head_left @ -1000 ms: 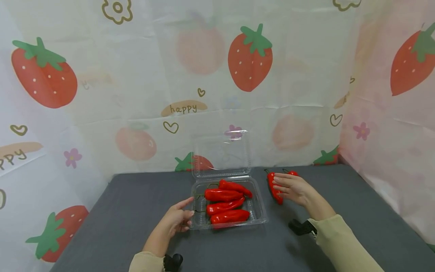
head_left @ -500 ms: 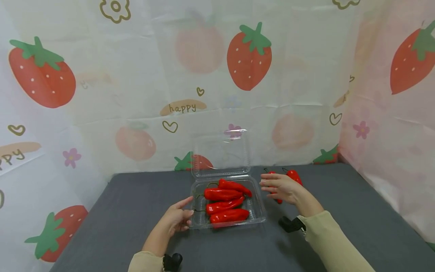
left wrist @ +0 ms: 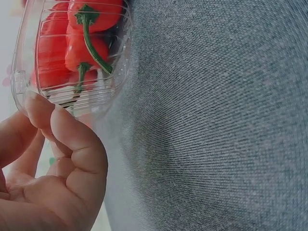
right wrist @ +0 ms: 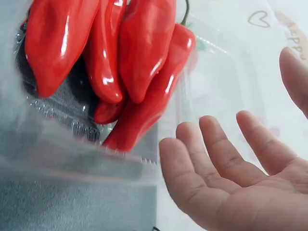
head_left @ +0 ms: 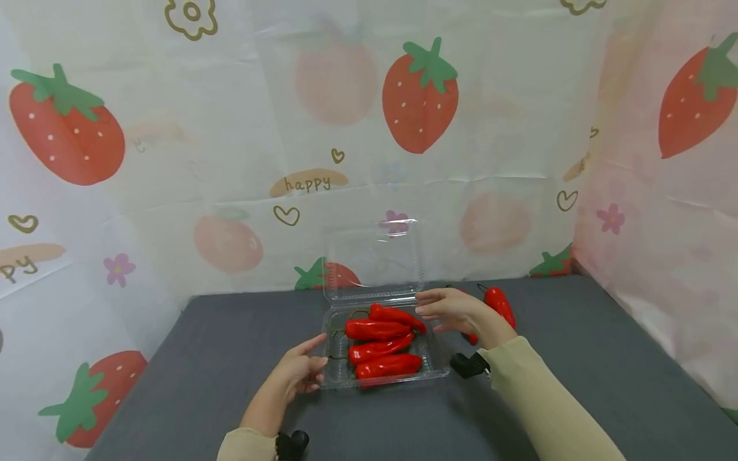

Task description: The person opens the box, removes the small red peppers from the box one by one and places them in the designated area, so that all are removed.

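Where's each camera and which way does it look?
Head: on the head, looking forward and down at red peppers in a clear box; left hand, right hand, sleeves show.
Left: on the left wrist, looking at pepper stems; left hand shows.
Right: on the right wrist, looking at pepper tips; right hand shows.
Both wrist views share the peppers and box.

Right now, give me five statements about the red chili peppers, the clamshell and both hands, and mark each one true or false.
1. The lid of the clear plastic clamshell stands open. True.
2. The right hand holds a red chili pepper. False: the right hand holds nothing.
3. Red chili peppers lie inside the clamshell. True.
4. The left hand is at the clamshell's left side. True.
5. No pepper lies outside the clamshell. False: another red chili pepper lies on the dark gray cloth at the right.
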Demonstrator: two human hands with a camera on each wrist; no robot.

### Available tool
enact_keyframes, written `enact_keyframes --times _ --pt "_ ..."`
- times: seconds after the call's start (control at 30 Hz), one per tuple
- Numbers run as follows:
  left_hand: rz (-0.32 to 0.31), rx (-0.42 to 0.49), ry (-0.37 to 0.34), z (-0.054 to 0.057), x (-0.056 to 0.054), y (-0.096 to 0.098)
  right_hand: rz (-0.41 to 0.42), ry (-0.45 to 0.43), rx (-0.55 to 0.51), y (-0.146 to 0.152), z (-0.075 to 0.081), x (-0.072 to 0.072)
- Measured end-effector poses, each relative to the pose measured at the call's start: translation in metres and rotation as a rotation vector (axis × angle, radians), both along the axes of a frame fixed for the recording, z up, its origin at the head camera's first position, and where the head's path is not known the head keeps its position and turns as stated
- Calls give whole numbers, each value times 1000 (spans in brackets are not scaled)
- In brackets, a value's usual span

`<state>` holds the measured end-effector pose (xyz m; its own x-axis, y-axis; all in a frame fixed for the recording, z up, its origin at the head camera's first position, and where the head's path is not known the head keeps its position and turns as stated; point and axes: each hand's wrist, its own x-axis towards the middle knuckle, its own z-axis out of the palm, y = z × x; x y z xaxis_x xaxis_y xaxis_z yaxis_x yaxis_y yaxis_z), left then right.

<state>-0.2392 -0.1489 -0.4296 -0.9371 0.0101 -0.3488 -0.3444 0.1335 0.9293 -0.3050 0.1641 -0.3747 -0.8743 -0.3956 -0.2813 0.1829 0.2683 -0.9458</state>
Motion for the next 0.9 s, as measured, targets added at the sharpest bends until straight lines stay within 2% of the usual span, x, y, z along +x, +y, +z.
enact_keyframes --times 0.1,0.27,0.47,0.73,0.9 --pt "1 -1 3 -1 0 -1 5 -2 6 -9 -1 -6" --pt "-3 7 14 -2 0 -1 -34 7 22 -20 -6 -15" --pt "0 10 22 -3 0 -1 -40 43 42 -31 -12 -23" --pt "3 13 14 -3 0 -1 -38 69 212 -41 -19 -32" --pt "3 10 16 -3 0 0 -40 65 260 -45 -20 -35"
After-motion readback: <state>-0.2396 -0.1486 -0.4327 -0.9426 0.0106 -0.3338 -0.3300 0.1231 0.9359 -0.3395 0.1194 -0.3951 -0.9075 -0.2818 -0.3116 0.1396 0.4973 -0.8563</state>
